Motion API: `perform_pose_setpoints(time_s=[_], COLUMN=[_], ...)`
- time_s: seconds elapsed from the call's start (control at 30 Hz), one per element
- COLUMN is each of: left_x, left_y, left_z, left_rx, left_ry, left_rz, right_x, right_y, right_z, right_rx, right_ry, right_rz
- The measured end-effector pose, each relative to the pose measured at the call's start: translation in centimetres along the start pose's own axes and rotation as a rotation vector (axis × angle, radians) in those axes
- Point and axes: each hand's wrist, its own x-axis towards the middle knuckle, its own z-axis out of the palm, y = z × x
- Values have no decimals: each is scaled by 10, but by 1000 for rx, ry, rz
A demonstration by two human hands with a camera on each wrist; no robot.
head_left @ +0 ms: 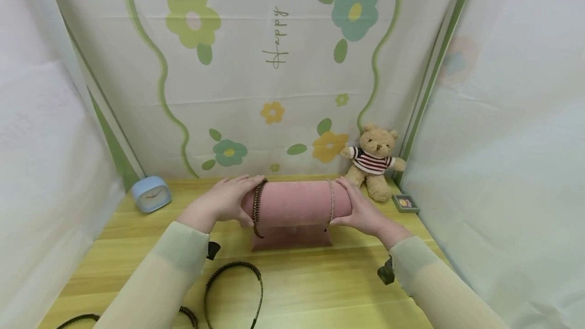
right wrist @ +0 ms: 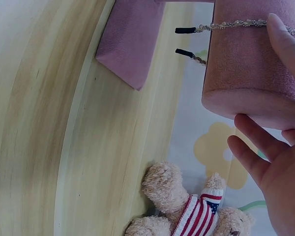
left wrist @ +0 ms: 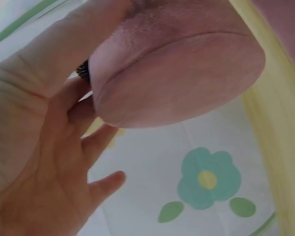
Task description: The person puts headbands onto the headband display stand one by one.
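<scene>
A pink velvet display stand [head_left: 292,204] has a thick horizontal roll on a flat base. My left hand [head_left: 233,199] grips the roll's left end, thumb in front and fingers over the back. Close by these fingers, a dark braided headband [head_left: 257,204] hangs around the roll. My right hand [head_left: 363,209] holds the opposite end. In the right wrist view its thumb lies on a silver beaded headband [right wrist: 236,23], whose black tips stick out past the roll. The left wrist view shows the roll's round end face [left wrist: 182,81].
On the wooden table [head_left: 320,288], a dark headband [head_left: 235,264] lies in front. Another headband [head_left: 188,314] is partly hidden by the left sleeve. A blue clock [head_left: 152,194] stands left; a teddy bear [head_left: 374,161] and small framed picture [head_left: 405,203] sit right. White curtains enclose the sides.
</scene>
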Motion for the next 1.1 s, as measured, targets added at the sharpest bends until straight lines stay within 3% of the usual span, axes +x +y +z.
perform_pose_setpoints(time_s=[0.2, 0.4, 0.73, 1.1], left_x=[4, 14, 45, 73], left_y=[4, 26, 72, 101], left_z=[6, 14, 24, 35], left_rx=[-4, 33, 127, 123], left_ry=[59, 103, 68, 39], left_rz=[-9, -19, -77, -105], right_x=[0, 0, 1, 0], right_y=[-1, 2, 5, 5], right_z=[-1, -1, 0, 0], right_rx=[7, 2, -7, 11], right_ry=[-2, 6, 2, -3], right_rz=[-1, 3, -5, 1])
